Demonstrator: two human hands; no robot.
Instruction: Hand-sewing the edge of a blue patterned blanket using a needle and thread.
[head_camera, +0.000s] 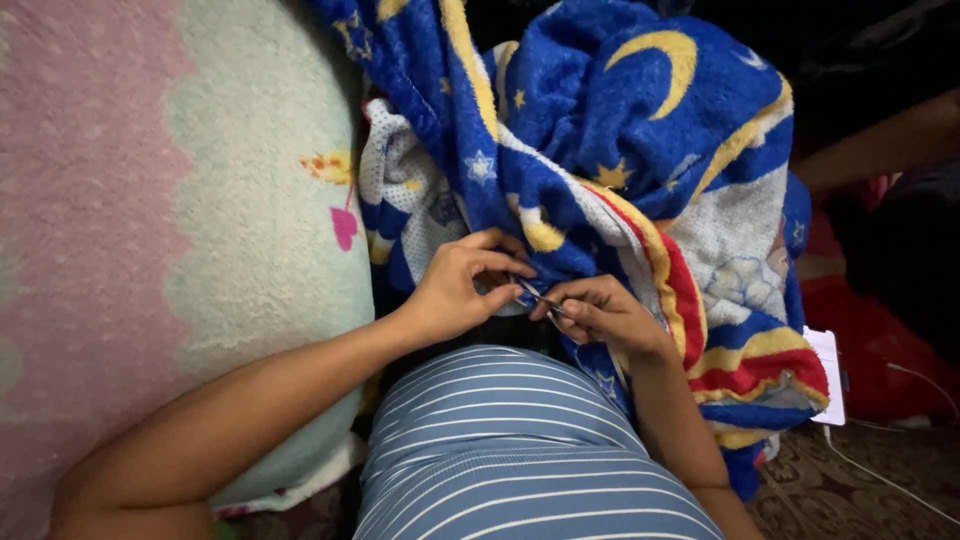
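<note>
Both hands at blue star-and-moon blanket (640, 130): left hand (455, 290) pinched its hem, right hand (600, 312) closed round small scissors (537, 296); best snipped close, fabric taut.

Both hands meet right at the middle of the view, over a blue fleece blanket (640, 110) covered in yellow moons and stars, with red and yellow bands along its edge. The left hand (460, 290) pinches a fold of that blanket, fingers (505, 262) curled in. The right hand (600, 312) grips a small pair of scissors (540, 297), thin metal tips pointing towards the left hand and touching the cloth. Below, a blue shirt with white stripes (520, 450) fills the foreground. To the left lies a pink and pale green fluffy mat (150, 200). At the right edge, a white charger (832, 375) with its cable.
</note>
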